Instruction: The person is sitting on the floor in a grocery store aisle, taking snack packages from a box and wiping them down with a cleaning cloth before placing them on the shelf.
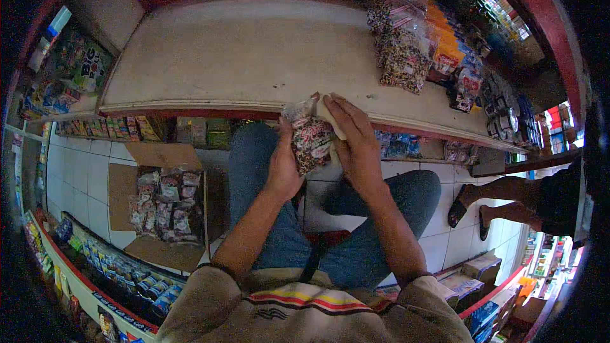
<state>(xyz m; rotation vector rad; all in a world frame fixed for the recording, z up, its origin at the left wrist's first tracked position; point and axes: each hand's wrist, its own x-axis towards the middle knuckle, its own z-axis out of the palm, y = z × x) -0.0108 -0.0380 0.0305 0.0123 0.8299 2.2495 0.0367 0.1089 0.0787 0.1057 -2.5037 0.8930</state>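
A clear plastic packet of small mixed pieces (312,140), with red and white printing, is upright between my hands, just before the shelf's front edge. My left hand (284,164) grips its left side. My right hand (355,140) holds a folded pale cloth (332,116) against the packet's upper right side. Similar packets (405,52) stand in a row on the wooden shelf board (238,52), towards its right. On the floor at the left, an open cardboard box (162,255) holds several packets.
Orange packets (445,50) and jars (503,119) line the shelf's right part. Boxed goods (105,128) sit on a lower shelf. Another person's legs (505,195) are on the tiled floor at right. Behind me at lower left is a rack of packaged goods (128,271).
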